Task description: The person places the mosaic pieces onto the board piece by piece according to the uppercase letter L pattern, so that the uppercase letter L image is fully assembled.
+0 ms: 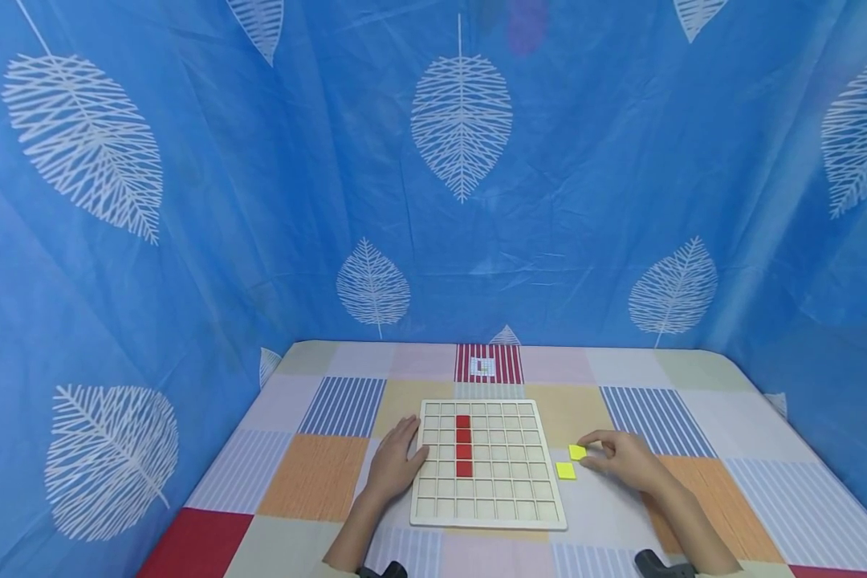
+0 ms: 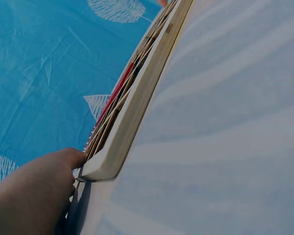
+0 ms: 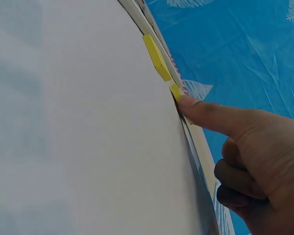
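Right hand (image 1: pixel 624 460) pinches the far flat yellow square tile (image 1: pixel 576 452), right of the cream gridded board (image 1: pixel 502 488); grip opposite edges, don't nudge the near yellow tile (image 1: pixel 566 471), let the loose-fingered left hand (image 1: pixel 393 466) steady the board's left edge.

The grid board (image 1: pixel 502 488) looks wooden, smooth and matt — the yellow tiles (image 1: pixel 566 471) and red tiles (image 1: pixel 464 451) appear smooth too. The patchwork tablecloth (image 1: pixel 321 478) is matt; the blue curtain (image 1: pixel 571 201) — creased — has a faint sheen.

Before me, blue sheeting (image 1: pixel 578 160) (printed with white leaves (image 1: pixel 462 120)) hangs on three sides of my patchwork-covered table (image 1: pixel 318 474).
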`<control>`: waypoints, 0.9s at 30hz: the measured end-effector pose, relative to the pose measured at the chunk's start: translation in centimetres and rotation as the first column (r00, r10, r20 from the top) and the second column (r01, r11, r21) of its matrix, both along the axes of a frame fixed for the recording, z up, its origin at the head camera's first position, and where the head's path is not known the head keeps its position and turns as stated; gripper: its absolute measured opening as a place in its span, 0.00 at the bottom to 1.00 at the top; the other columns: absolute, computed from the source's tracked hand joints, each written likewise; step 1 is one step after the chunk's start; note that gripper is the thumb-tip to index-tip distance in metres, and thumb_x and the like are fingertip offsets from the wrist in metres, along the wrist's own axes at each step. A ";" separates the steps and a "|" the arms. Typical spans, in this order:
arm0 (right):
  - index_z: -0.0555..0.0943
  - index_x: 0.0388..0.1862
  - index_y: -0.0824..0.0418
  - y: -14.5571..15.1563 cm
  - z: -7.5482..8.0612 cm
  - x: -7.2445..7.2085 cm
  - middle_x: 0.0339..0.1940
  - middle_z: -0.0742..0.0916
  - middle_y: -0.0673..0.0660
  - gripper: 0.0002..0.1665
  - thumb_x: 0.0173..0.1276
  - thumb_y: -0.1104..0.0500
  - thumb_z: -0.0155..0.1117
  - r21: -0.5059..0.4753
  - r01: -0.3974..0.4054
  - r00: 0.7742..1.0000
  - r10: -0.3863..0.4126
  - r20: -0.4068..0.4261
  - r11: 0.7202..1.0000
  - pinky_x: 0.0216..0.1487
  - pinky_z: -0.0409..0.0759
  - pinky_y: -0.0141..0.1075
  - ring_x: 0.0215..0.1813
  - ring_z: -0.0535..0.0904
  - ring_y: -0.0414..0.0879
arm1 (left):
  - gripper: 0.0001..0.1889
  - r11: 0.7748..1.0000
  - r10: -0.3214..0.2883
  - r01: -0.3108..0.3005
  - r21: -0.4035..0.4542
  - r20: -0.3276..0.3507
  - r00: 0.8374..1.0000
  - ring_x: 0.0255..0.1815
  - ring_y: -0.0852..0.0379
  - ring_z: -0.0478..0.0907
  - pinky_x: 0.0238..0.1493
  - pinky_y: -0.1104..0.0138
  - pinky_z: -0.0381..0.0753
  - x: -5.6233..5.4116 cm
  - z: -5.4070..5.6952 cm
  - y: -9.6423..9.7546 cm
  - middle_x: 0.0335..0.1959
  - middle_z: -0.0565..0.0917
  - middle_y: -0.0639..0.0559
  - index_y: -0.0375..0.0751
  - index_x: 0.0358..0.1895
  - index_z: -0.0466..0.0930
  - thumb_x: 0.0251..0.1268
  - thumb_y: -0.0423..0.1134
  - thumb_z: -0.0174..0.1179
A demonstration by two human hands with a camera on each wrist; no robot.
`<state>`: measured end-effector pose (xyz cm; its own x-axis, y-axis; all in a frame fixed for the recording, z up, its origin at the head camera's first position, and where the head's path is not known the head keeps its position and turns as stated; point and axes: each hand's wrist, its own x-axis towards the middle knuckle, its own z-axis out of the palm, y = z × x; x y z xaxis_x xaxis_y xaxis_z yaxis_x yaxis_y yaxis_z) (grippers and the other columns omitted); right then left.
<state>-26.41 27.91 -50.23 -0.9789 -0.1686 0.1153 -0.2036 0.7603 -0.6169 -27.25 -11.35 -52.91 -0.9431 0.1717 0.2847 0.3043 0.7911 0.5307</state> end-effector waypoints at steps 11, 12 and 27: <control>0.83 0.42 0.55 -3.1 2.0 0.0 0.11 0.64 0.43 0.16 0.54 0.53 0.71 0.007 -0.054 0.984 0.055 -0.170 0.998 0.13 0.55 0.27 0.14 0.54 0.34 | 0.28 1.000 0.002 -0.002 -0.003 0.004 1.000 0.67 0.43 0.59 0.66 0.51 0.59 0.0 0.0 0.0 0.65 0.67 0.41 0.34 0.64 0.66 0.63 0.46 0.54; 0.84 0.42 0.54 -3.7 2.2 -0.1 0.10 0.63 0.43 0.16 0.54 0.54 0.71 0.003 -0.070 0.980 0.070 -0.188 0.998 0.13 0.55 0.26 0.14 0.53 0.34 | 0.28 1.000 0.002 -0.002 -0.002 0.003 1.000 0.67 0.43 0.59 0.66 0.51 0.59 0.0 0.0 0.0 0.65 0.67 0.41 0.34 0.64 0.66 0.63 0.46 0.54; 0.84 0.38 0.52 -12.0 1.9 0.1 0.10 0.64 0.39 0.16 0.53 0.46 0.71 0.096 -0.293 0.941 0.305 -0.145 0.951 0.15 0.54 0.26 0.16 0.54 0.32 | 0.28 1.000 0.004 -0.004 0.005 0.003 1.000 0.67 0.43 0.59 0.66 0.51 0.58 0.2 0.2 0.1 0.65 0.67 0.40 0.34 0.64 0.66 0.63 0.45 0.55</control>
<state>-26.30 15.93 -48.31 -0.8528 -0.4642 0.2393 -0.5177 0.6909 -0.5046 -27.10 -11.25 -52.69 -0.9446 0.1661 0.2829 0.2993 0.7895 0.5358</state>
